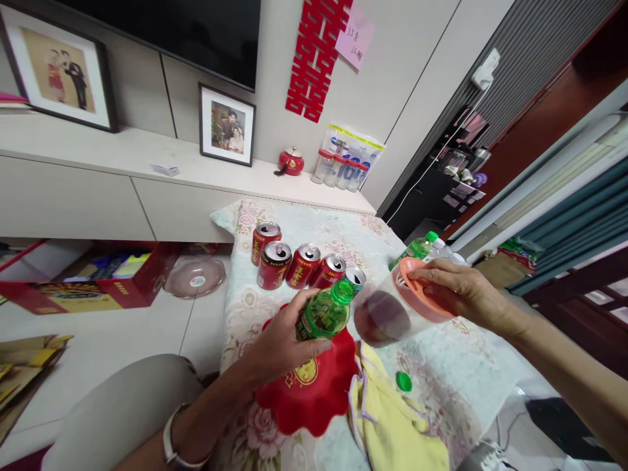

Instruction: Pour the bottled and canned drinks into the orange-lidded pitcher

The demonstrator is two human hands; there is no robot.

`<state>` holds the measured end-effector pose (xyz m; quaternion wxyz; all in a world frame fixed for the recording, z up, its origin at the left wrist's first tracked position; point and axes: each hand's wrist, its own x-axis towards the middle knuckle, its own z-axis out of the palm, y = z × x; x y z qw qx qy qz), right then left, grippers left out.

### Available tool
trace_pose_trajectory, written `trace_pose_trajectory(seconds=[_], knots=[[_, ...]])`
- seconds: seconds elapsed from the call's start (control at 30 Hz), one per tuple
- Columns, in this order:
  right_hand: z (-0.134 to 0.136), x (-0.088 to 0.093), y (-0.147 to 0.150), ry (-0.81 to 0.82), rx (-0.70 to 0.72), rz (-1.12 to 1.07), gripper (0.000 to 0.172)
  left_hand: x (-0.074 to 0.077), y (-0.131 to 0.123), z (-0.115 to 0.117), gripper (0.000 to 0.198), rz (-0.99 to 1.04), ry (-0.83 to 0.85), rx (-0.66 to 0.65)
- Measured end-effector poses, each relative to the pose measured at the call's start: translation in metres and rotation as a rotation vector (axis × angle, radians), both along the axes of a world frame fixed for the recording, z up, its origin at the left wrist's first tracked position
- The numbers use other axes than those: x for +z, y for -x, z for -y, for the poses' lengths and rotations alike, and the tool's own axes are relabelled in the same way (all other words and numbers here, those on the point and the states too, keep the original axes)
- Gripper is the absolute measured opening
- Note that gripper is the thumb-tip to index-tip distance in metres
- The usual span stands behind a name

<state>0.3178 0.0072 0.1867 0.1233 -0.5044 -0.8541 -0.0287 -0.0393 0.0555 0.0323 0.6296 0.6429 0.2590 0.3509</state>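
The green bottle [324,314] stands uncapped in the left hand [289,333], whose fingers are wrapped around it, above the red plate [307,392]; its green cap [403,381] is off, lying to the right on the counter [299,222]. The right hand [458,291] is clamped on the orange lid [424,291] of a pitcher [383,318], which already contains dark liquid; the lid is still on. Whether anything is flowing, I cannot tell. Counted: one pitcher, one plate, one loose cap, one yellow cloth [387,412] near right, and five cans [303,265] on the far side, four red.
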Motion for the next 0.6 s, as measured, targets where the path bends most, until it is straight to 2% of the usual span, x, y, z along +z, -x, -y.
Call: trace_pose_trajectory(seconds=[0.1,0.23,0.33,0.47,0.6], knots=[[0.002,-0.002,-0.001,-0.019,-0.005,0.035,0.032,0.000,0.000,0.000,0.067,0.006,0.002,-0.003],[0.008,0.004,0.003,-0.019,-0.183,0.130,0.038,0.001,0.000,-0.001,0.066,0.018,0.004,-0.006],[0.007,0.014,0.006,0.020,-0.287,0.217,0.029,0.000,0.000,-0.001,0.067,0.022,0.006,-0.004],[0.000,0.021,0.006,0.172,-0.263,0.191,0.022,0.000,0.000,0.001,0.066,0.020,-0.005,0.007],[-0.004,0.018,-0.001,0.119,-0.162,0.178,0.022,-0.001,0.000,0.001,0.065,0.023,-0.001,0.001]])
